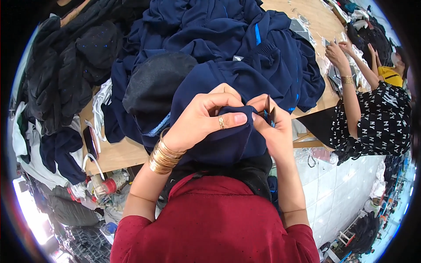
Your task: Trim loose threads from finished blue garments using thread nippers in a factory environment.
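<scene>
1. Nearest: left hand (202, 119) is closed in a pinch, thumb pressed on a bunched fold of the navy garment (228, 131). Gold ring on one finger, stack of gold bangles (163, 155) at the wrist.
2. Right hand (272, 127) is curled shut on the same fold from the other side, and also has a small dark tool (268, 113) between the fingers. Looks like a thread snipper; too small to be sure.
3. Garment sits bunched at chest height between both hands, its far end draped onto the wooden table (115, 154) edge.
4. Progress, as a judgement: the piece is mid-check or mid-trim at one spot. Nothing shows it finished; the fold is gripped by both hands.
5. Just beyond, a black garment (153, 87) lies on the heap beside it.
6. Further back, a large navy pile (219, 30) covers the table centre, and a black pile (66, 74) sits to the left. I can't tell which heap is processed and which is waiting, so how much is left is unclear; volume suggests plenty.
7. Below the table on the left: bottles and clutter (105, 186) on the floor.
8. Far right: a co-worker in a black-and-white patterned top (381, 122) has a hand (337, 53) on clear packaging at the table's far corner.
</scene>
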{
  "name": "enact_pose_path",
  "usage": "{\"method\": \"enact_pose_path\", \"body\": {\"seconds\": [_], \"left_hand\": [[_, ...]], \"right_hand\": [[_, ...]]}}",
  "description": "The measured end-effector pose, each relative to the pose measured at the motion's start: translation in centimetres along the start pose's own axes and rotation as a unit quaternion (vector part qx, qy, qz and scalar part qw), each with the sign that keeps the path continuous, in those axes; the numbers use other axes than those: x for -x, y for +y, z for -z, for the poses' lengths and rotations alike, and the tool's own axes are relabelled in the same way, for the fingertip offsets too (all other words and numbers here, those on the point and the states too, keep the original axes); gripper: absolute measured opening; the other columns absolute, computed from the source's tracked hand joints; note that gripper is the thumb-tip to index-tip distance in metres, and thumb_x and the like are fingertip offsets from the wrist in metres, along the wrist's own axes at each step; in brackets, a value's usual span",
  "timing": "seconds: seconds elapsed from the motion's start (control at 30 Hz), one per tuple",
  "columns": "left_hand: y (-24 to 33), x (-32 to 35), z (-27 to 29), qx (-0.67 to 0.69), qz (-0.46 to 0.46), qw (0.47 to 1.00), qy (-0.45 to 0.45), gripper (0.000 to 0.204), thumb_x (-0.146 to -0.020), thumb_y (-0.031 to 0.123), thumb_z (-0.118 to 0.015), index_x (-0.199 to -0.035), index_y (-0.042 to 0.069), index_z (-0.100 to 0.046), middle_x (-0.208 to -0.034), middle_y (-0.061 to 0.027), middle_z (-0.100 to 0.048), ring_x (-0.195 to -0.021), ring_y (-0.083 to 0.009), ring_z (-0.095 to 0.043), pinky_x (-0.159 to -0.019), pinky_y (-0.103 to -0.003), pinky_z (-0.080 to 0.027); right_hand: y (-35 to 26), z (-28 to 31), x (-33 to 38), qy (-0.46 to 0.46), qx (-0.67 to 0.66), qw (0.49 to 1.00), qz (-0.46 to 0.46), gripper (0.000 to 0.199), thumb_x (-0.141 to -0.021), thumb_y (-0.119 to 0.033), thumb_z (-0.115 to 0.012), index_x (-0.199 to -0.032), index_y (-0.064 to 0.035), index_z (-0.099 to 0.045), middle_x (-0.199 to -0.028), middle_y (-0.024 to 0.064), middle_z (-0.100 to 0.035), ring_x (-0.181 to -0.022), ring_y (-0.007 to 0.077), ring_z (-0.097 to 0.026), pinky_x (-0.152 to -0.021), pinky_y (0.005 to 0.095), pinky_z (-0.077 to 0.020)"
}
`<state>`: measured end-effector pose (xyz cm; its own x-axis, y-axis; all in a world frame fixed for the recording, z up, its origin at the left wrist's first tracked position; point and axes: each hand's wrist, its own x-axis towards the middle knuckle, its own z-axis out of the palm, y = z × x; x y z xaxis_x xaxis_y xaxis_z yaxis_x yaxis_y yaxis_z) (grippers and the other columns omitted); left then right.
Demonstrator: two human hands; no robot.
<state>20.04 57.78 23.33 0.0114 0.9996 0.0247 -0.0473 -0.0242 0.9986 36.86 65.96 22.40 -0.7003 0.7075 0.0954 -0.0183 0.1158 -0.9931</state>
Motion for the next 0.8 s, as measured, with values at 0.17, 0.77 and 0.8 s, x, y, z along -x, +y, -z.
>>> {"method": "enact_pose_path", "body": {"seconds": [0.17, 0.77, 0.8], "left_hand": [[-0.5, -0.1, -1.7, 0.281, 0.056, 0.953, 0.095, 0.014, -0.085, 0.011, -0.064, -0.092, 0.0, -0.065, -0.086, -0.0018, -0.064, -0.081, -0.0071, -0.058, -0.077, -0.02, -0.046], [1.1, 1.0, -1.4, 0.111, 0.047, 0.986, 0.117, 0.016, -0.086, 0.015, -0.064, -0.086, -0.001, -0.063, -0.075, 0.0037, -0.059, -0.071, -0.0009, -0.049, -0.064, -0.016, -0.041], [1.2, 1.0, -1.4, 0.108, 0.043, 0.987, 0.112, 0.016, -0.087, 0.015, -0.063, -0.086, -0.001, -0.063, -0.075, 0.0038, -0.058, -0.071, -0.0008, -0.049, -0.064, -0.016, -0.041]], "right_hand": [[1.0, -2.3, 0.9, 0.121, -0.125, 0.983, -0.058, 0.011, -0.076, 0.004, -0.063, -0.085, 0.0031, -0.058, -0.087, 0.003, -0.055, -0.083, 0.0106, -0.052, -0.076, 0.0217, -0.0388], [-4.0, 0.3, 2.3, 0.086, 0.481, 0.849, 0.2, 0.027, -0.07, -0.024, -0.073, -0.093, -0.014, -0.065, -0.065, -0.0008, -0.049, -0.054, 0.0164, -0.044, -0.048, 0.0284, -0.0352], [-3.9, 0.3, 2.3, 0.088, 0.484, 0.848, 0.197, 0.027, -0.07, -0.024, -0.073, -0.093, -0.0143, -0.065, -0.065, -0.0008, -0.048, -0.054, 0.0163, -0.044, -0.048, 0.0284, -0.035]]}}
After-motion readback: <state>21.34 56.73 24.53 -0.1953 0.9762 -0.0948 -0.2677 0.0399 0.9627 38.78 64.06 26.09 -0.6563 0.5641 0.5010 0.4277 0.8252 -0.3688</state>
